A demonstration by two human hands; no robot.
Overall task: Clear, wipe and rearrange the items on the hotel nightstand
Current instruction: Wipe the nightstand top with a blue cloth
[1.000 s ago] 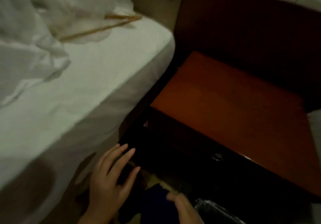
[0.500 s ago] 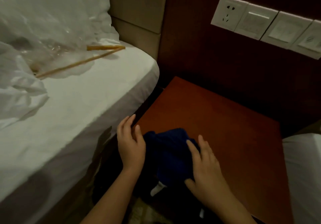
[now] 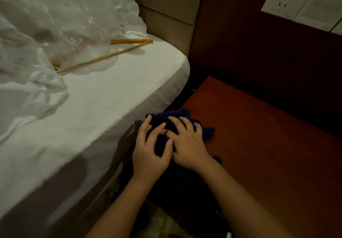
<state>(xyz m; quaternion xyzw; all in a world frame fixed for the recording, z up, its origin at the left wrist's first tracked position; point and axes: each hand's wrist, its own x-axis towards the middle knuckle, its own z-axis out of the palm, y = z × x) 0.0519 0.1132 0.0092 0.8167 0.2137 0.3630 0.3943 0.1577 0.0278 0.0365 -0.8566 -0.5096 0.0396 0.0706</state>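
You had a soft, matt navy cloth [image 3: 187,119] bunched on that reddish wood desk [image 3: 268,145], which looked smooth with a low sheen; the bed [image 3: 111,108] sheet was plain white fabric.

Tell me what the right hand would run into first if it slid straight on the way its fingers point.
The right hand points up and left across the cloth. Past the cloth's edge it would probably leave the nightstand corner and meet the side of the mattress, though depth there is unclear.
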